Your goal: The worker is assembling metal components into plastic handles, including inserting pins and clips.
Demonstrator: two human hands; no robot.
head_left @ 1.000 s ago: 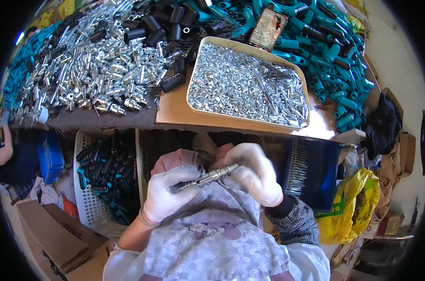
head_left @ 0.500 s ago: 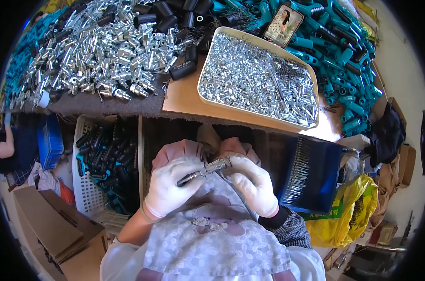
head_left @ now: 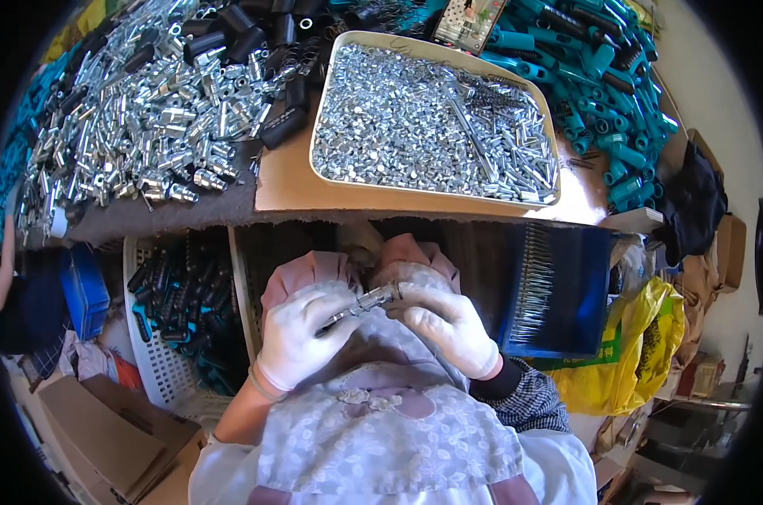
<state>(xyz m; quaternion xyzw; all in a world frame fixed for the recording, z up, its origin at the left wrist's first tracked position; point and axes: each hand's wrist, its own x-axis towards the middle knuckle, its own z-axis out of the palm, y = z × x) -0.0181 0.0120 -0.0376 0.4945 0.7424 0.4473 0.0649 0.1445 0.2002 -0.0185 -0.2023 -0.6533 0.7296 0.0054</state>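
Note:
Both my hands wear white gloves and meet over my lap, in front of the bench. Held slantwise in my left hand [head_left: 307,337] is a silver metal fitting [head_left: 370,300], with a thin dark part running back under the fingers. My right hand [head_left: 450,330] has its fingertips on the fitting's upper right end, where a small brownish piece shows. Its thumb is bent below the index finger. The glove fingers hide both ends of the fitting.
A cream tray [head_left: 316,139] of small metal pieces stands on the bench, with silver fittings [head_left: 175,118] to its left and teal handles [head_left: 604,63] and a phone [head_left: 468,21] beyond. Below are a white crate [head_left: 156,370], a blue bin [head_left: 588,295], cardboard [head_left: 104,438] and another person's arm [head_left: 5,265].
My view has shifted, so the bench and tray sit higher and further left in the picture. Both hands keep hold of the fitting, which has barely moved against them.

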